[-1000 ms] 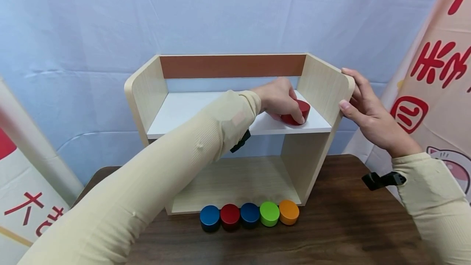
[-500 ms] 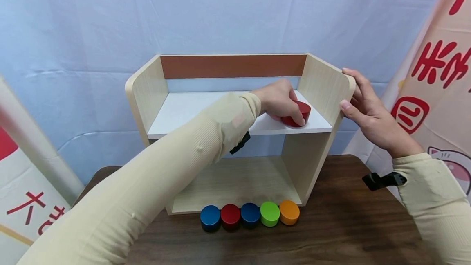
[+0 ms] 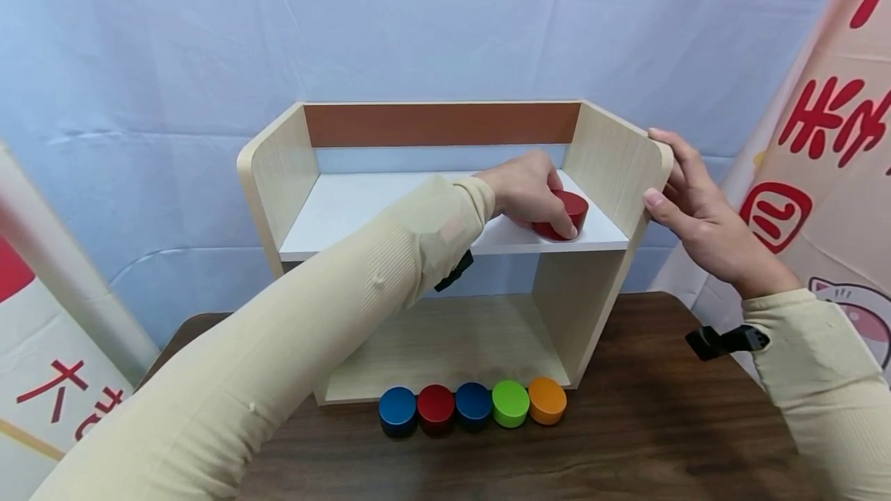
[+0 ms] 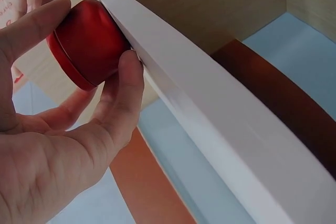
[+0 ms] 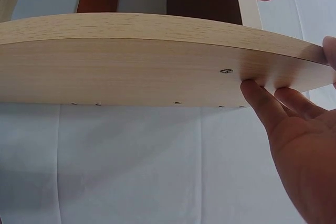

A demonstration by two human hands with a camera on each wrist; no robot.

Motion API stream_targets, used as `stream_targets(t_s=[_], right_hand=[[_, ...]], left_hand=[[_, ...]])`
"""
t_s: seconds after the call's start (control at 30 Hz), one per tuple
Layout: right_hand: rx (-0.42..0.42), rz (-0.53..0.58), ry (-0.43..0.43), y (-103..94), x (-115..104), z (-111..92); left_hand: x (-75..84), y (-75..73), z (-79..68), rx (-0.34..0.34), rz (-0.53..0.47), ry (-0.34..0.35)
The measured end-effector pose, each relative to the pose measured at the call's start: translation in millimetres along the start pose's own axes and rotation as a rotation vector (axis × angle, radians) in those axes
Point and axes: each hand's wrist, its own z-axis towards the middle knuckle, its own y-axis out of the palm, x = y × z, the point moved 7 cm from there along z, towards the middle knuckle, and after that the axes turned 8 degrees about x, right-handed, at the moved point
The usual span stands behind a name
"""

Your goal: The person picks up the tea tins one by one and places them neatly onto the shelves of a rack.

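Observation:
My left hand point(image 3: 532, 188) pinches a red round tin point(image 3: 574, 211) between thumb and fingers at the right end of the upper white shelf board point(image 3: 348, 199). In the left wrist view, the red tin point(image 4: 94, 40) shows a lid seam and its base is right at the board point(image 4: 184, 93). My right hand point(image 3: 710, 215) grips the upper front corner of the small bookshelf's right side panel point(image 3: 612, 161). Fingertips point(image 5: 254, 90) of that hand press the panel's outer face in the right wrist view.
In front of the bookshelf several round tins stand in a row on the dark wooden table point(image 3: 626, 447): blue point(image 3: 397, 408), red point(image 3: 435, 406), dark blue point(image 3: 473, 404), green point(image 3: 510, 402) and orange point(image 3: 547, 399). A brown back strip point(image 3: 442, 124) spans the bookshelf's top.

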Motion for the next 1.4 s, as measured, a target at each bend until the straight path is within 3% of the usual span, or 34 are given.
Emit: stream_targets(t_s=[0.33,0.57,0.97,1.2,1.4], right_hand=[[0.001,-0.022,-0.002,0.2,0.0,-0.5],[0.001,-0.011,0.001,0.2,0.9,-1.3],[-0.001,-0.014,0.003,-0.5,1.0,-0.6],[0.000,0.003,-0.008,-0.1,-0.6,0.5],[0.005,0.000,-0.013,0.7,0.2,-0.6]], left_hand=[[-3.1,-1.0,-2.9,0.001,0.003,0.001],[-10.1,-3.6,-15.1,0.029,-0.014,0.001],[-21.7,-18.9,-70.7,0.123,-0.040,0.071],[-22.5,0.6,-109.3,0.096,-0.046,0.186],[-43.2,18.8,-130.5,0.073,-0.106,0.207]])
